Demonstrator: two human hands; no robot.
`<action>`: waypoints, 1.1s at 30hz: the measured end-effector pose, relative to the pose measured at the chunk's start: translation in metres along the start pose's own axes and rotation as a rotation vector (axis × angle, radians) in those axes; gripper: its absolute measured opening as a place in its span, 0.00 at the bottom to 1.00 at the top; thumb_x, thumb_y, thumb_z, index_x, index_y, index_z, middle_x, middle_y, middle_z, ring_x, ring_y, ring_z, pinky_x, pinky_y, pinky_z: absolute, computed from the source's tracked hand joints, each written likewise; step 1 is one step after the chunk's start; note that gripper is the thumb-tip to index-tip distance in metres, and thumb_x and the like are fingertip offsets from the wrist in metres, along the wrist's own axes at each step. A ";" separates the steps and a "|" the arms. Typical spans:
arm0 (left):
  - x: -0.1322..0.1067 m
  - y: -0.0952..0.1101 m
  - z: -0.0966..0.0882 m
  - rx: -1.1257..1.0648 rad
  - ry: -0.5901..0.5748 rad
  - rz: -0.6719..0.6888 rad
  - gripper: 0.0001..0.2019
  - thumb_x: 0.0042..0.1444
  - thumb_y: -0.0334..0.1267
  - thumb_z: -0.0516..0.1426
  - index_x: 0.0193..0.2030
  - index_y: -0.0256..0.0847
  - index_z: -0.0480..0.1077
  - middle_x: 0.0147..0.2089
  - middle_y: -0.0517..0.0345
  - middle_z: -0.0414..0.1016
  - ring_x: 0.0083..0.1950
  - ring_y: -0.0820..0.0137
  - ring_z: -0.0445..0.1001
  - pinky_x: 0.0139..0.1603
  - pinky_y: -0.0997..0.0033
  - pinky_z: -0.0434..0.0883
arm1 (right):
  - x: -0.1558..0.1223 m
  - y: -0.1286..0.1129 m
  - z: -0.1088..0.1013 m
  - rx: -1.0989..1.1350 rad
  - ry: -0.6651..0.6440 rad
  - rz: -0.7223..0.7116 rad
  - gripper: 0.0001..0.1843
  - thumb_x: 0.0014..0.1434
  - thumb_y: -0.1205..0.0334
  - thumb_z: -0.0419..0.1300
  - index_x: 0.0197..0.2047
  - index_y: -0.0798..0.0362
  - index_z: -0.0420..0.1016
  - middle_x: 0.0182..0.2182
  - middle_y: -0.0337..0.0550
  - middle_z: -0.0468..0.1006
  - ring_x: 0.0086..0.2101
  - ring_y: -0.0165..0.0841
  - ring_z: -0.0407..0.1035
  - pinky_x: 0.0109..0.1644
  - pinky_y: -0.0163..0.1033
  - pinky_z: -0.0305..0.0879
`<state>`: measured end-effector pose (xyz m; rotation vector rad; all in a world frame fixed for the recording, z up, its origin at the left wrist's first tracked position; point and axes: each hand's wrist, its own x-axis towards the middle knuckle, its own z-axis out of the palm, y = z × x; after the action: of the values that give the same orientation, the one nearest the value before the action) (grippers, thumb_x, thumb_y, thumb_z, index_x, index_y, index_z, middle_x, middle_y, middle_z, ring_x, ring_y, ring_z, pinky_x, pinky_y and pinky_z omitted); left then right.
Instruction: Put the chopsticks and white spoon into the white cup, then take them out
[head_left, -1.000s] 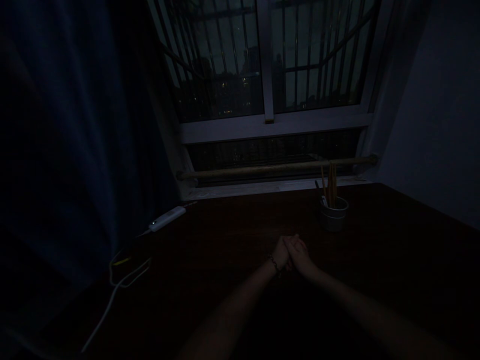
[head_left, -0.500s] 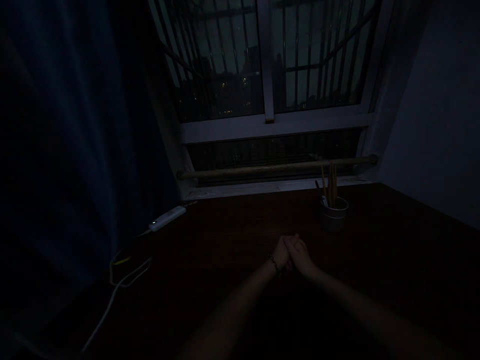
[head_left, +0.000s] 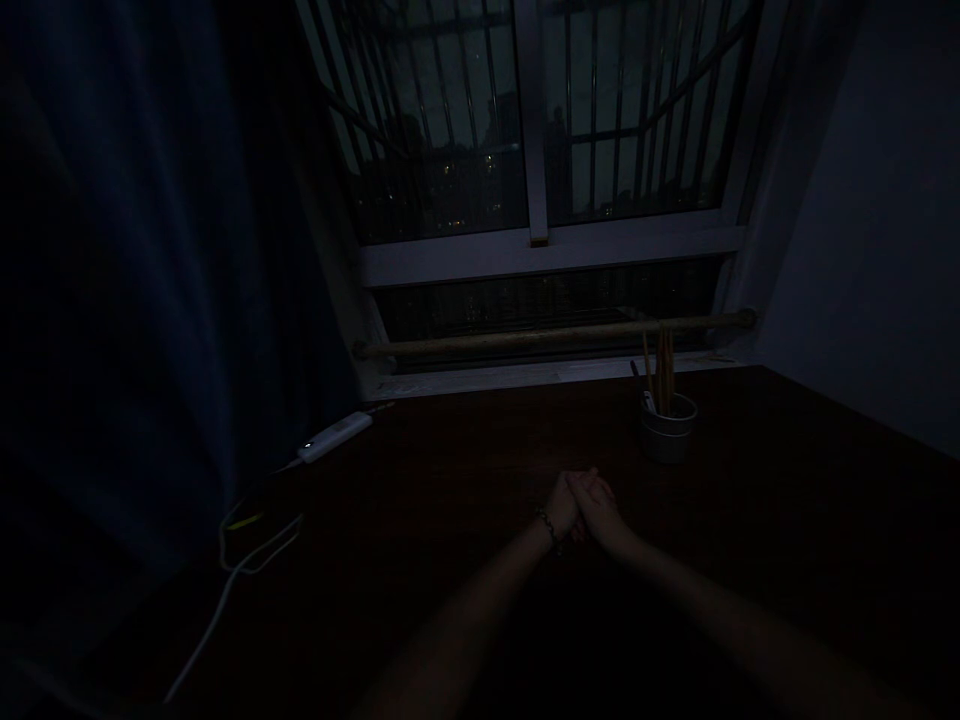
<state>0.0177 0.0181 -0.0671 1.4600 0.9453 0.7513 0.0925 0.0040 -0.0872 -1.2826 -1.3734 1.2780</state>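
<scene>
In the dim light my left hand [head_left: 562, 505] and my right hand [head_left: 600, 508] are clasped together, fingers wrapped round each other, resting on the dark wooden table [head_left: 787, 500]. A beaded bracelet [head_left: 547, 528] circles my left wrist. Nothing shows between the hands. A small round cup [head_left: 667, 428] holding several thin sticks stands just beyond and to the right of my hands.
A white power strip [head_left: 334, 437] lies at the table's far left, with a pale cable [head_left: 225, 590] trailing toward the near left. A barred window [head_left: 532, 120] and a horizontal rail [head_left: 555, 335] are behind the table. A dark curtain [head_left: 135, 300] hangs at left.
</scene>
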 end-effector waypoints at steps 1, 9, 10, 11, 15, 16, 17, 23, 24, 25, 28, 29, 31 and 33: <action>0.000 0.000 0.000 -0.005 -0.001 -0.003 0.37 0.49 0.66 0.44 0.36 0.28 0.72 0.22 0.52 0.69 0.11 0.77 0.59 0.07 0.79 0.54 | 0.000 0.000 0.000 0.007 -0.004 0.007 0.33 0.44 0.29 0.42 0.24 0.54 0.58 0.10 0.38 0.59 0.13 0.29 0.58 0.16 0.31 0.50; 0.003 -0.006 -0.001 -0.039 0.004 0.003 0.37 0.48 0.66 0.45 0.35 0.28 0.72 0.21 0.53 0.68 0.11 0.76 0.59 0.06 0.79 0.53 | 0.002 0.004 -0.001 -0.038 -0.007 -0.025 0.33 0.47 0.30 0.40 0.21 0.55 0.59 0.11 0.40 0.60 0.13 0.28 0.58 0.16 0.31 0.51; 0.003 -0.005 -0.001 -0.041 0.001 0.002 0.36 0.48 0.66 0.45 0.36 0.28 0.72 0.21 0.53 0.68 0.11 0.76 0.59 0.06 0.79 0.53 | 0.003 0.005 -0.001 -0.041 -0.009 -0.028 0.33 0.47 0.30 0.40 0.21 0.55 0.59 0.11 0.40 0.60 0.14 0.28 0.58 0.16 0.31 0.51; 0.002 -0.005 0.000 -0.038 0.002 0.000 0.36 0.49 0.66 0.45 0.36 0.28 0.72 0.21 0.54 0.68 0.11 0.76 0.59 0.06 0.79 0.53 | 0.003 0.006 -0.001 -0.035 -0.004 -0.031 0.33 0.47 0.30 0.40 0.22 0.55 0.59 0.11 0.40 0.60 0.13 0.29 0.58 0.16 0.31 0.51; 0.000 -0.001 0.000 -0.006 0.025 -0.008 0.35 0.50 0.64 0.44 0.35 0.28 0.72 0.20 0.53 0.68 0.11 0.76 0.59 0.07 0.80 0.53 | 0.004 0.009 0.000 0.016 0.010 -0.046 0.32 0.47 0.31 0.42 0.25 0.55 0.59 0.11 0.38 0.60 0.14 0.29 0.59 0.16 0.31 0.52; 0.000 0.000 0.001 -0.003 0.026 -0.012 0.34 0.50 0.64 0.45 0.35 0.29 0.72 0.20 0.54 0.67 0.11 0.77 0.59 0.07 0.80 0.53 | 0.004 0.009 0.000 0.016 0.008 -0.058 0.32 0.48 0.31 0.42 0.26 0.55 0.60 0.12 0.38 0.61 0.14 0.29 0.59 0.16 0.31 0.52; 0.000 0.000 0.001 -0.006 0.026 -0.014 0.34 0.50 0.64 0.45 0.34 0.29 0.72 0.19 0.54 0.67 0.11 0.77 0.59 0.07 0.80 0.53 | 0.004 0.009 0.000 0.011 0.008 -0.068 0.32 0.49 0.31 0.42 0.26 0.55 0.60 0.12 0.38 0.61 0.14 0.29 0.59 0.16 0.31 0.52; 0.000 -0.001 0.000 -0.054 0.006 -0.005 0.33 0.49 0.63 0.47 0.34 0.29 0.72 0.19 0.56 0.66 0.11 0.76 0.59 0.06 0.80 0.53 | 0.000 0.004 -0.001 -0.043 0.006 -0.040 0.33 0.48 0.30 0.39 0.22 0.55 0.59 0.11 0.40 0.60 0.14 0.28 0.59 0.16 0.31 0.51; 0.000 -0.001 0.000 -0.055 0.007 -0.009 0.33 0.49 0.63 0.47 0.33 0.29 0.72 0.19 0.56 0.66 0.11 0.75 0.59 0.06 0.79 0.53 | 0.000 0.004 -0.001 -0.044 0.001 -0.029 0.33 0.48 0.30 0.39 0.22 0.55 0.59 0.11 0.40 0.60 0.14 0.28 0.59 0.17 0.31 0.52; 0.000 -0.001 0.000 -0.056 0.009 -0.010 0.33 0.48 0.64 0.47 0.33 0.29 0.72 0.19 0.55 0.66 0.11 0.75 0.59 0.06 0.79 0.53 | 0.001 0.004 -0.001 -0.040 -0.001 -0.024 0.33 0.48 0.30 0.40 0.22 0.55 0.59 0.11 0.41 0.61 0.14 0.28 0.59 0.17 0.31 0.52; 0.001 0.000 0.000 -0.060 0.015 -0.005 0.34 0.48 0.64 0.47 0.33 0.29 0.72 0.19 0.55 0.66 0.11 0.76 0.59 0.06 0.79 0.53 | 0.002 0.006 0.000 -0.018 0.005 -0.023 0.32 0.47 0.31 0.41 0.22 0.55 0.59 0.11 0.39 0.60 0.14 0.29 0.58 0.16 0.31 0.51; 0.001 0.000 0.000 -0.057 0.015 -0.005 0.34 0.48 0.64 0.47 0.33 0.29 0.72 0.19 0.55 0.66 0.11 0.76 0.59 0.06 0.79 0.53 | 0.003 0.006 0.000 -0.006 0.011 -0.026 0.32 0.47 0.31 0.41 0.23 0.55 0.59 0.10 0.39 0.59 0.13 0.29 0.58 0.16 0.31 0.51; 0.001 -0.001 0.000 -0.042 0.015 -0.002 0.34 0.48 0.64 0.47 0.34 0.29 0.72 0.19 0.54 0.67 0.11 0.76 0.59 0.06 0.79 0.54 | 0.003 0.005 0.000 0.015 0.025 -0.033 0.31 0.46 0.31 0.42 0.24 0.54 0.58 0.10 0.38 0.59 0.13 0.29 0.57 0.16 0.31 0.50; 0.001 -0.001 0.000 -0.036 0.008 0.005 0.34 0.49 0.64 0.47 0.34 0.28 0.72 0.20 0.53 0.68 0.11 0.76 0.60 0.07 0.79 0.54 | 0.002 0.004 0.000 0.015 0.024 -0.031 0.31 0.45 0.30 0.43 0.24 0.54 0.57 0.10 0.37 0.58 0.13 0.29 0.57 0.15 0.31 0.50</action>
<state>0.0179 0.0186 -0.0681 1.4298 0.9305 0.7749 0.0925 0.0060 -0.0914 -1.2584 -1.3595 1.2463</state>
